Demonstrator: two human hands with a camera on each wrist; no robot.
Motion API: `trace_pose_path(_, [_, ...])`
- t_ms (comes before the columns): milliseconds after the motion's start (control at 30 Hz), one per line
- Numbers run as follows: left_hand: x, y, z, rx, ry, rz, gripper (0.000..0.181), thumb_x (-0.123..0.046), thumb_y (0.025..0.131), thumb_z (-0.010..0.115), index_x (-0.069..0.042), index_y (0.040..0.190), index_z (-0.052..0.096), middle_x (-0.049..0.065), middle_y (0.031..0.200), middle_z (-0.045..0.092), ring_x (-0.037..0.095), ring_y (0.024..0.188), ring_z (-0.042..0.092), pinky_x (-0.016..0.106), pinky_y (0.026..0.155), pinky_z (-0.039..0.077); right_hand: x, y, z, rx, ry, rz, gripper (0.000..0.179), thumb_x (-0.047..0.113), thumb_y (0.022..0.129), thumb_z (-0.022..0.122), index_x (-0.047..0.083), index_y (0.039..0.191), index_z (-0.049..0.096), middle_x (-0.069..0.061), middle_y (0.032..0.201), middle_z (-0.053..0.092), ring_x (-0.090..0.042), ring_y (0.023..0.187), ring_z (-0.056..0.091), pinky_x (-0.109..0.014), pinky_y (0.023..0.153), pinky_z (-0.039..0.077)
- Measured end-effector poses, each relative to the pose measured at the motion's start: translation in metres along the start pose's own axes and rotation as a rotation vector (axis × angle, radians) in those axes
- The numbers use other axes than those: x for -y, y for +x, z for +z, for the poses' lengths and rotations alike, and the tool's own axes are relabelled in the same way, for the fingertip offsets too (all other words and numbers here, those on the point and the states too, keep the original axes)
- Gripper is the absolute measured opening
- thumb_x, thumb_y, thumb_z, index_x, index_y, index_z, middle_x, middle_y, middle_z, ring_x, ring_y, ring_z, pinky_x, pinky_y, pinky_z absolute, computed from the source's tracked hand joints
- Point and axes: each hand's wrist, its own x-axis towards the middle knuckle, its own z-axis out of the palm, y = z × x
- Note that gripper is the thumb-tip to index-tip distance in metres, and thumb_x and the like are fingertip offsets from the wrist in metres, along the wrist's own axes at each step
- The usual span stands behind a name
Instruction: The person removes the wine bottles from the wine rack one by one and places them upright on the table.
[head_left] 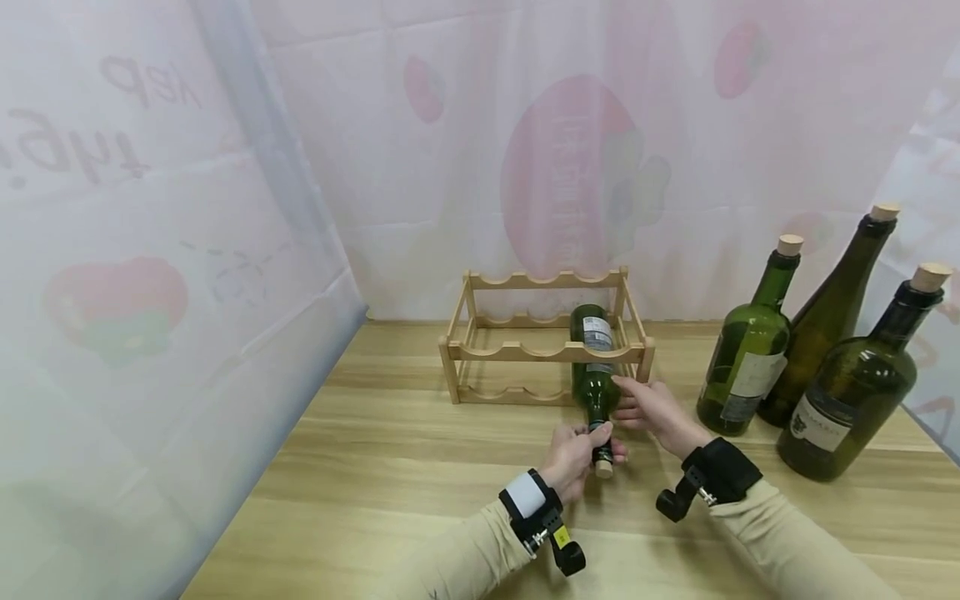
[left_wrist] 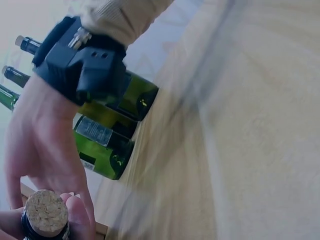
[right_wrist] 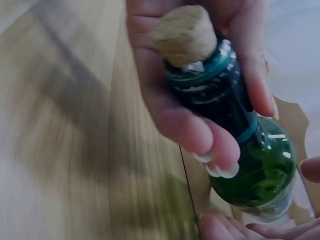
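A green wine bottle (head_left: 596, 390) with a cork lies on its side in the right-hand part of a wooden wine rack (head_left: 517, 353), neck toward me. My left hand (head_left: 573, 457) grips that neck just behind the cork (left_wrist: 47, 212); in the right wrist view, its curled fingers (right_wrist: 192, 132) wrap the dark neck foil. Beside the bottle's shoulder is my right hand (head_left: 660, 412), thumb above and fingers lower, lightly spread and fairly straight against the glass. The right wrist view shows only parts of this hand, along the lower right edge.
Three corked bottles stand upright at the right: a green one (head_left: 744, 367), a tall slim one (head_left: 813, 337) and a wide dark one (head_left: 851, 400). A pale printed curtain (head_left: 450, 167) hangs behind the wooden table (head_left: 360, 500) and along its left side.
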Motion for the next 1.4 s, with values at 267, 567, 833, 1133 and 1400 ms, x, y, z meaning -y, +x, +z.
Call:
trace_pose_path(267, [0.003, -0.011, -0.002, 0.012, 0.023, -0.002, 0.031, -0.013, 0.095, 0.06, 0.012, 0.113, 0.056, 0.015, 0.078, 0.072, 0.011, 0.061, 0.068, 0.026, 0.063, 0.059, -0.006, 0.012, 0.005, 0.049, 0.142, 0.054, 0.065, 0.041, 0.097, 0.054, -0.01, 0.135, 0.04, -0.004, 0.093, 0.066, -0.016, 0.084, 0.068, -0.032, 0.083, 0.055])
trace_pose_path(567, [0.005, -0.017, -0.007, 0.036, 0.038, -0.023, 0.033, -0.016, 0.094, 0.061, 0.011, 0.113, 0.057, 0.02, 0.088, 0.073, 0.011, 0.063, 0.068, 0.03, 0.071, 0.06, -0.01, 0.012, 0.01, 0.033, 0.134, 0.04, 0.062, 0.042, 0.095, 0.058, -0.009, 0.129, 0.047, 0.004, 0.083, 0.07, -0.011, 0.077, 0.068, -0.029, 0.078, 0.055])
trace_pose_path(833, [0.006, -0.028, -0.009, 0.038, 0.043, -0.058, 0.024, -0.015, 0.091, 0.065, 0.006, 0.103, 0.06, 0.017, 0.081, 0.072, 0.014, 0.065, 0.069, 0.032, 0.07, 0.061, -0.013, 0.001, 0.013, 0.015, 0.123, 0.046, 0.061, 0.043, 0.093, 0.061, -0.009, 0.125, 0.051, 0.004, 0.084, 0.069, -0.01, 0.077, 0.066, -0.027, 0.077, 0.054])
trace_pose_path(1133, [0.005, -0.036, -0.01, 0.075, 0.049, -0.067, 0.018, -0.014, 0.091, 0.066, 0.002, 0.098, 0.062, 0.018, 0.081, 0.073, 0.016, 0.066, 0.07, 0.035, 0.072, 0.061, -0.012, -0.009, 0.014, 0.029, 0.128, 0.002, 0.042, 0.037, 0.095, 0.061, -0.002, 0.107, 0.065, 0.006, 0.079, 0.071, -0.009, 0.074, 0.066, -0.024, 0.074, 0.054])
trace_pose_path(1400, [0.007, -0.041, -0.014, 0.131, 0.076, -0.096, 0.027, -0.016, 0.09, 0.067, 0.007, 0.104, 0.062, 0.024, 0.091, 0.072, 0.017, 0.07, 0.071, 0.037, 0.075, 0.06, -0.014, -0.016, 0.016, 0.031, 0.053, -0.017, 0.058, 0.038, 0.096, 0.059, -0.014, 0.121, 0.053, 0.005, 0.082, 0.07, -0.009, 0.076, 0.065, -0.025, 0.077, 0.052])
